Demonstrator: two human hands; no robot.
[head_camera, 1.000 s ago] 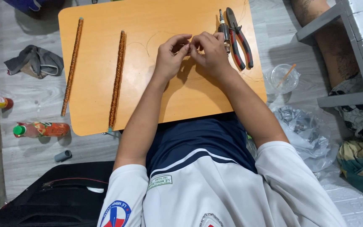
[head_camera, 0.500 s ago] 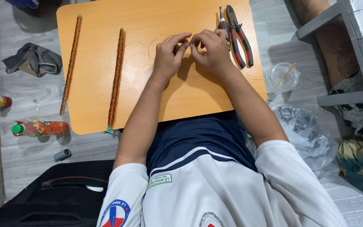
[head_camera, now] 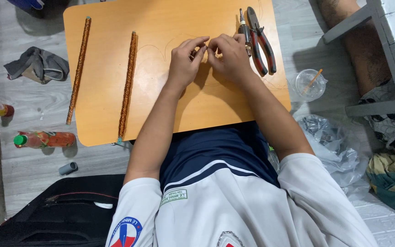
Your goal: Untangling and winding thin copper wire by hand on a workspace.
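On the orange tabletop point(head_camera: 115, 91), both hands meet: left hand point(head_camera: 184, 64) and right hand point(head_camera: 227, 57) pinch a thin wire point(head_camera: 205, 47), each grip closed on it. Two glittery wrapped rods point(head_camera: 127, 84) lie finished; pliers point(head_camera: 262, 41) rest unused nearby.

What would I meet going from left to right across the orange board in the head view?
First glittery stick → second glittery stick → left hand → right hand → pliers, at the board's right edge.
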